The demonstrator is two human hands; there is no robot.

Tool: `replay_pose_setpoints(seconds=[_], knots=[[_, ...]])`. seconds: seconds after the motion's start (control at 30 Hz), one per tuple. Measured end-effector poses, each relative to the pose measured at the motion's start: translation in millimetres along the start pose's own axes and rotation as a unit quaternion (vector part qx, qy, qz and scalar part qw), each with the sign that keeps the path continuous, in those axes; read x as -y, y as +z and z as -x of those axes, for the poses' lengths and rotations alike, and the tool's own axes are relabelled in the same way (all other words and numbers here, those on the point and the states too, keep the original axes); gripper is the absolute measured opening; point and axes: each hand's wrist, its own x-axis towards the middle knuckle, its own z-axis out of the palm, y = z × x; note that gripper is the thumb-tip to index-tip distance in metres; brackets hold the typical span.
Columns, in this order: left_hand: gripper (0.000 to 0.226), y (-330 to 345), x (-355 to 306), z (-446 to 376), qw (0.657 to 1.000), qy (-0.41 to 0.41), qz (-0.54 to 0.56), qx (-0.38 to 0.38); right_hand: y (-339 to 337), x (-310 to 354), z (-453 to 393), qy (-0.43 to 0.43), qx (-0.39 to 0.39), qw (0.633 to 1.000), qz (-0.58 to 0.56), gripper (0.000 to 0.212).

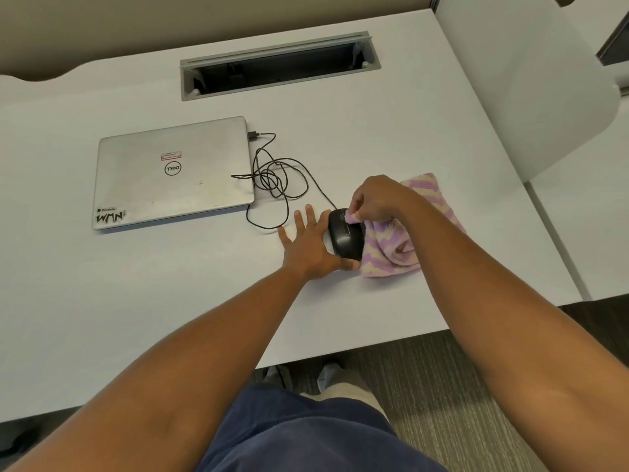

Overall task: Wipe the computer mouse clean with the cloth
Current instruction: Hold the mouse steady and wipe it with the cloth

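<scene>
Left hand, fingers spread flat, braces the mouse on the bench; right hand, pinching the cloth, should rub firmly along its top.

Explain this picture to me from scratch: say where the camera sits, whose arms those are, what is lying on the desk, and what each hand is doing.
There is no machine here. A person wears one camera on the head, looking forward and down, so the two arms are the wearer's own.

On the white desk lies a closed silver laptop. A tangled black cable runs from a plug beside the laptop's far corner to a black computer mouse. At the back of the desk is an open cable slot.

The left hand lies flat beside the mouse, fingers spread, steadying it from the left and near side. The right hand pinches a corner of a purple and cream striped cloth and presses it onto the top of the mouse. The rest of the cloth lies bunched on the desk to the right.
</scene>
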Motion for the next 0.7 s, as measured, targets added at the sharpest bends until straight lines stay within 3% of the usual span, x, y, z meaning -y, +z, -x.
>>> replay_pose_setpoints(seconds=[0.1, 0.17, 0.37, 0.43, 0.5, 0.6, 0.7], knots=[[0.133, 0, 0, 0, 1.0, 0.003, 0.005, -0.003, 11, 2, -4, -0.006, -0.066, 0.997, -0.039, 0.021], [0.132, 0, -1, -1, 1.0, 0.002, 0.005, -0.003, 15, 3, -7, -0.015, -0.068, 0.996, -0.055, 0.022], [0.134, 0, 1, 0, 1.0, 0.001, 0.007, 0.0, 6, -6, -3, -0.034, 0.097, 0.993, -0.055, 0.015], [0.135, 1, 0, 1, 1.0, 0.001, 0.003, 0.003, 5, -10, -3, -0.021, 0.107, 0.993, -0.044, 0.019], [0.135, 0, -1, 2, 1.0, -0.001, 0.004, 0.003, 7, -12, -5, -0.015, 0.084, 0.995, -0.056, 0.019], [0.132, -1, -1, 2, 1.0, 0.004, 0.008, 0.0, 12, -10, -8, -0.025, -0.018, 0.996, -0.08, 0.013], [0.131, -1, -1, 3, 1.0, 0.009, 0.008, -0.008, 20, -3, -6, -0.084, -0.058, 0.994, -0.039, 0.02]])
